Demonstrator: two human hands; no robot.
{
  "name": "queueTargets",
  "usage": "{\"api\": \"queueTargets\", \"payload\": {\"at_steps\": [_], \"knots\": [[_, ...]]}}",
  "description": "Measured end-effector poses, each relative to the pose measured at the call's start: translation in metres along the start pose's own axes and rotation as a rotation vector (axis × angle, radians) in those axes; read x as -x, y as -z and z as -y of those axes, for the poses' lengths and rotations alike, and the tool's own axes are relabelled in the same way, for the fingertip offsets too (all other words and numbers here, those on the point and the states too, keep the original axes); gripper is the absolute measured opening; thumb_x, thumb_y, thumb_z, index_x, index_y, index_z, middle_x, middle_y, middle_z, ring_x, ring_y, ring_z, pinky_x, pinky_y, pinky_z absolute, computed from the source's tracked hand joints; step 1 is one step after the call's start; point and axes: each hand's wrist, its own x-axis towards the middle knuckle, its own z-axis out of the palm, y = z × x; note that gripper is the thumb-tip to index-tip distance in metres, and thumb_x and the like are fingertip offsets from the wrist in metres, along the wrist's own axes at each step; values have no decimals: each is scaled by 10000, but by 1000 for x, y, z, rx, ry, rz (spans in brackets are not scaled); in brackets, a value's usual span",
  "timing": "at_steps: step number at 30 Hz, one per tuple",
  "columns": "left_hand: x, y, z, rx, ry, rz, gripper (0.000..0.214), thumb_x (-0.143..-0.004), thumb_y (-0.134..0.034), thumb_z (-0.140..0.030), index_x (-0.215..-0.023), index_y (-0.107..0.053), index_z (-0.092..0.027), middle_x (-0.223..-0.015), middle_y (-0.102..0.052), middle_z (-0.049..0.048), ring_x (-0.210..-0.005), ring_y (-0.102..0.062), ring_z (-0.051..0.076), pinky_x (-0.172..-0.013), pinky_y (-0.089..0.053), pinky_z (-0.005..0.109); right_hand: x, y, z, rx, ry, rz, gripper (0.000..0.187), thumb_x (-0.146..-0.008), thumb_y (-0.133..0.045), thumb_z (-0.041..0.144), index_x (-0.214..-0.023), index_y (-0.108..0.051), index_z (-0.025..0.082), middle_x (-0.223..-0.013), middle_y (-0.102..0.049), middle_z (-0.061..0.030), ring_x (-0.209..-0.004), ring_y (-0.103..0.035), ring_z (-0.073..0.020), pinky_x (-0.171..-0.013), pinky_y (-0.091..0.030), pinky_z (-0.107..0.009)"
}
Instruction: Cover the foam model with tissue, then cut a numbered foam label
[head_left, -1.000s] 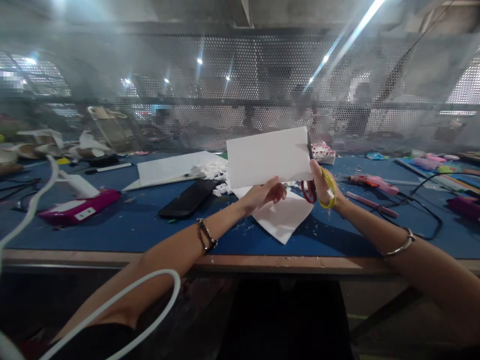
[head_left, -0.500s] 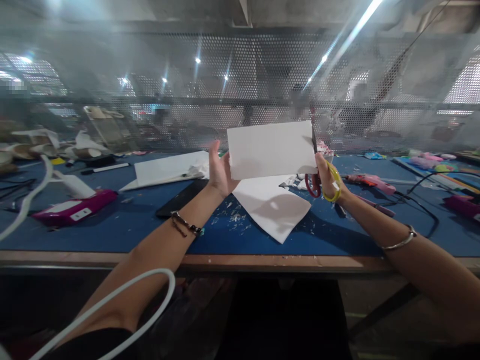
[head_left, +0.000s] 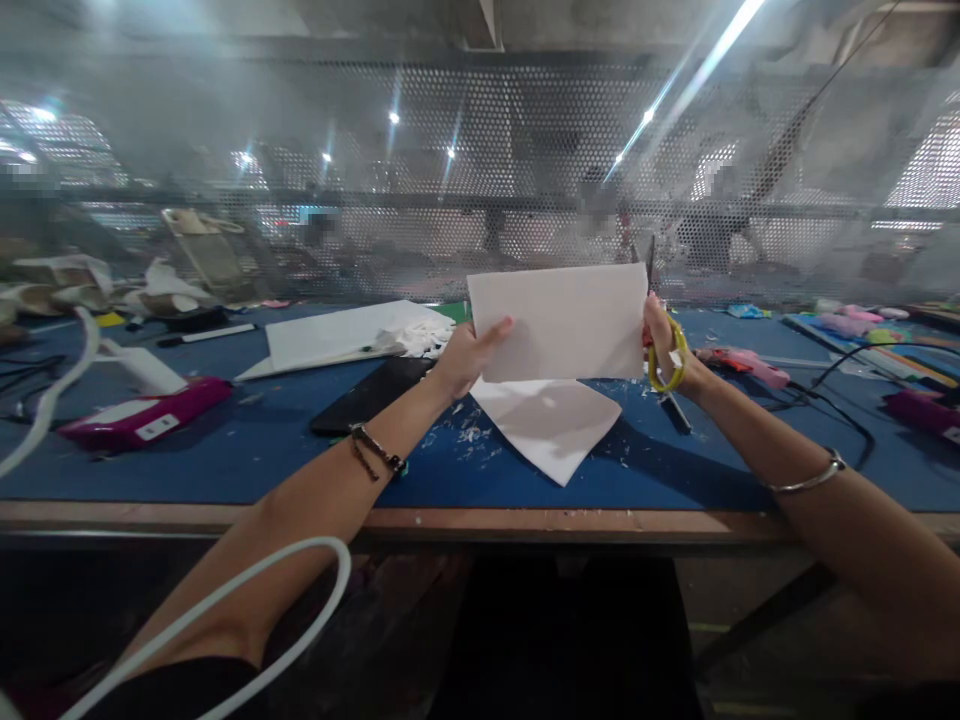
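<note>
A white rectangular sheet (head_left: pixel 562 325) is held up above the table, its broad face toward me. My left hand (head_left: pixel 474 360) grips it by the left edge, thumb lying across the front and fingers hidden behind. At the sheet's right edge, my right hand (head_left: pixel 661 335) is closed around a pair of scissors (head_left: pixel 666 378) with a yellow handle loop, dark blades pointing up. Whether that hand also pinches the sheet is hard to make out. Below, a white piece with a pointed corner (head_left: pixel 559 430) lies on the blue tabletop (head_left: pixel 300 475).
Left of centre are a folded white board (head_left: pixel 330 335), white scraps (head_left: pixel 420 335) and a black flat object (head_left: pixel 367 395). A purple power strip (head_left: pixel 150 415) lies further left. On the right is a pink glue gun (head_left: pixel 754 367) with a black cord. A perforated metal screen (head_left: pixel 525 130) stands behind.
The sheet has moved slightly right and down. My left thumb, earlier raised off it, now presses on its front. My right hand has shifted right with the scissors, whose blades now show above the sheet.
</note>
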Motion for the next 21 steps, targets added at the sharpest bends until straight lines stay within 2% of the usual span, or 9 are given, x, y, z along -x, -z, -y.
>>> {"api": "queueTargets", "payload": {"at_steps": [1, 3, 6, 9, 13, 21], "knots": [[1, -1, 1, 2, 8, 11, 418, -613, -823, -443, -852, -674, -133, -834, -736, 83, -820, -699, 230, -706, -578, 296, -1, 3, 0, -74, -10, 30, 699, -882, -250, 734, -960, -641, 161, -709, -643, -61, -637, -611, -176, -602, -466, -311], [0, -3, 2, 35, 10, -21, 414, -627, -813, -444, -875, -667, -146, -867, -738, 78, -838, -698, 229, -702, -579, 294, -2, 6, 1, -177, -40, 87, 709, -863, -278, 753, -923, -625, 138, -648, -617, -53, -576, -579, -155, -567, -440, -298], [-3, -3, 1, 116, -10, -136, 364, -679, -781, -423, -905, -654, -167, -876, -733, 67, -865, -701, 239, -716, -585, 317, -2, 8, 2, -90, -21, 153, 760, -863, -156, 774, -693, -556, 149, -500, -504, -23, -473, -495, -110, -549, -415, -288], [-6, -1, -1, 152, -18, -175, 315, -730, -742, -409, -917, -651, -172, -891, -732, 80, -920, -696, 266, -765, -583, 362, -1, 6, 1, 33, 44, 203, 760, -838, -113, 802, -542, -451, 188, -460, -461, -24, -458, -476, -105, -565, -407, -294], [-6, 0, -1, 152, -21, -162, 308, -721, -742, -395, -915, -649, -174, -910, -733, 84, -958, -687, 281, -795, -574, 379, 1, 5, -1, 116, 88, 205, 748, -809, -226, 831, -493, -453, 192, -483, -506, -48, -494, -480, -116, -619, -402, -312], [-4, -2, 4, 106, -32, -73, 388, -665, -794, -417, -915, -645, -160, -872, -727, 72, -918, -694, 257, -788, -583, 353, 0, 10, -2, 192, 93, 168, 752, -784, -205, 866, -466, -432, 224, -460, -498, -49, -480, -477, -146, -622, -401, -349]]}}
